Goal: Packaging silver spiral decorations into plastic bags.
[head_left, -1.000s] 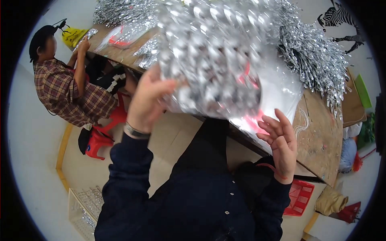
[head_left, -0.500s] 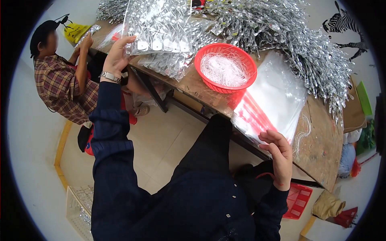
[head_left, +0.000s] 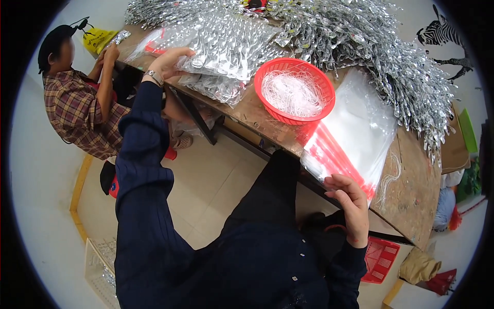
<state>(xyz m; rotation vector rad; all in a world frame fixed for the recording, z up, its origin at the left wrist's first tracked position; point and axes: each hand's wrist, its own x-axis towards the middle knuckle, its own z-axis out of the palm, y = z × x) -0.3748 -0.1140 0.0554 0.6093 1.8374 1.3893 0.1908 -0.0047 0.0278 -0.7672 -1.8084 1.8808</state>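
Observation:
My left hand [head_left: 170, 63], with a metal watch at the wrist, grips the left edge of a clear plastic bag [head_left: 226, 49] filled with silvery, bead-like decorations. That bag lies over similar filled bags [head_left: 216, 88] by the table's front edge. My right hand [head_left: 351, 203] hangs at the near edge of a stack of flat clear bags [head_left: 355, 134] with red strips. Its fingers are loosely bent and apart, with nothing between them. Between my hands stands a red plastic basket [head_left: 260, 98] holding a tangle of thin white strings [head_left: 294, 93].
Heaps of silver sprays [head_left: 360, 46] cover the back of the wooden table [head_left: 411, 190]. Loose strings [head_left: 389, 177] lie right of the flat bags. At the left, a person in a checked shirt [head_left: 77, 105] sits working. A red crate [head_left: 381, 260] stands low at the right.
The filled bag has come down from a raised position onto the pile, with my left hand moving slightly right and lower. My right hand has shifted a little left and down.

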